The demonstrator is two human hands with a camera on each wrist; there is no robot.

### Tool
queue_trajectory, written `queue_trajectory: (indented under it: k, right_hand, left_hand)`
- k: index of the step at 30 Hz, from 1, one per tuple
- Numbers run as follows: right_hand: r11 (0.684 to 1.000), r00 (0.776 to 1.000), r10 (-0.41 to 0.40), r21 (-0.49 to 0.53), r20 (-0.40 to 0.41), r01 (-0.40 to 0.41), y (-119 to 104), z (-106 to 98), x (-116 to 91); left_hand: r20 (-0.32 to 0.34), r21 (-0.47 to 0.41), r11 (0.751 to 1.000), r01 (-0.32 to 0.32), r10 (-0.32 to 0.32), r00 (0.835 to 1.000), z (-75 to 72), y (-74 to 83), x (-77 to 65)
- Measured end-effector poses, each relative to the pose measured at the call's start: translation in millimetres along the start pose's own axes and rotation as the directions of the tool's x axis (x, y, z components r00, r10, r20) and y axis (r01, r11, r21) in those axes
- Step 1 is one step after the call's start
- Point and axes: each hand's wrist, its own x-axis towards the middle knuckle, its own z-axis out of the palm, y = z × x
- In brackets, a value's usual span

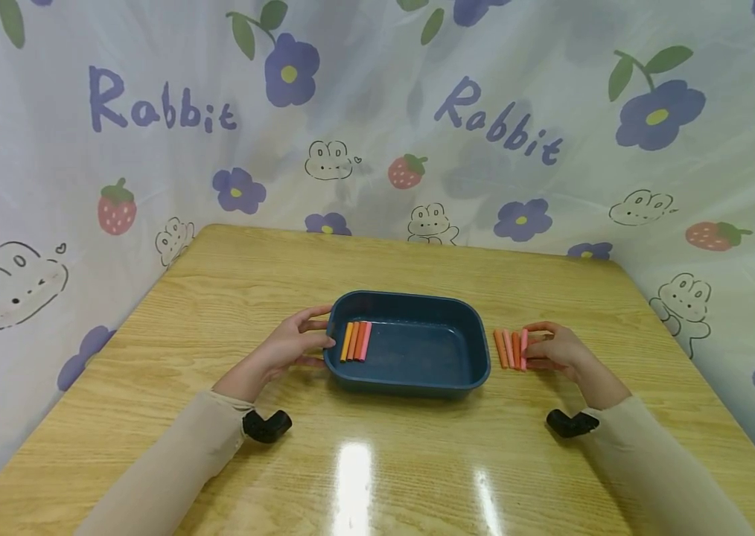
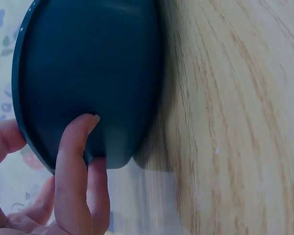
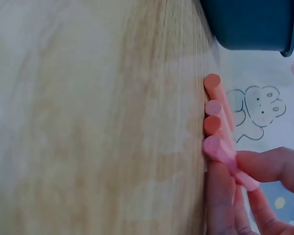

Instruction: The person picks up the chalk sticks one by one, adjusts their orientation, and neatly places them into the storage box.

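Observation:
My left hand (image 1: 287, 346) holds the left end of a dark blue plastic bin (image 1: 411, 385), with fingers at its rim and against the outer wall (image 2: 88, 63). Inside, a row of yellow, orange and pink chalk sticks (image 1: 355, 342) lies side by side near the left wall. Right of the bin, my right hand (image 1: 555, 350) pinches a pink chalk stick (image 3: 220, 149) between thumb and fingers. That stick is the rightmost of a short row on the table, beside an orange-red stick (image 3: 212, 125), another pink stick (image 3: 213, 107) and an orange stick (image 3: 212, 82).
The wooden table (image 1: 250, 275) carries the bin near its middle, and light glares off its front part. A white cloth (image 1: 364, 82) printed with rabbits, flowers and strawberries hangs around the back and sides. Black wrist mounts (image 1: 267, 426) sit by both sleeves.

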Motion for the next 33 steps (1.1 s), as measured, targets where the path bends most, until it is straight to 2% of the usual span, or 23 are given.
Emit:
queue_trajectory:
  k: [8,15,18,27,33]
  right_hand:
    - [0.983,0.999,-0.029,0.184,0.027,0.023,5,-2,1]
    - [0.914,0.997,-0.031,0.406,0.069,0.001,-1,5,-2]
    - [0.889,0.996,-0.045,0.457,0.081,0.003,-7,10,-5]
    - [0.848,0.995,-0.060,0.530,0.082,0.007,-23,24,-11]
    - [0.848,0.994,-0.068,0.529,0.087,0.011,-38,36,-12]
  left_hand:
    - [0.001,-0.001,1.000,0.000,0.000,1.000,-0.2,-1.1,0.6]
    - [0.015,0.001,1.000,-0.002,0.002,1.000,-2.0,-4.1,0.4]
    - [0.011,-0.004,1.000,-0.002,0.002,1.000,-1.8,-3.6,1.0]
    - [0.014,0.000,1.000,-0.004,0.004,1.000,-2.7,-3.4,2.8]
    - [0.020,-0.007,1.000,-0.013,0.013,1.000,-3.4,-2.7,1.6]
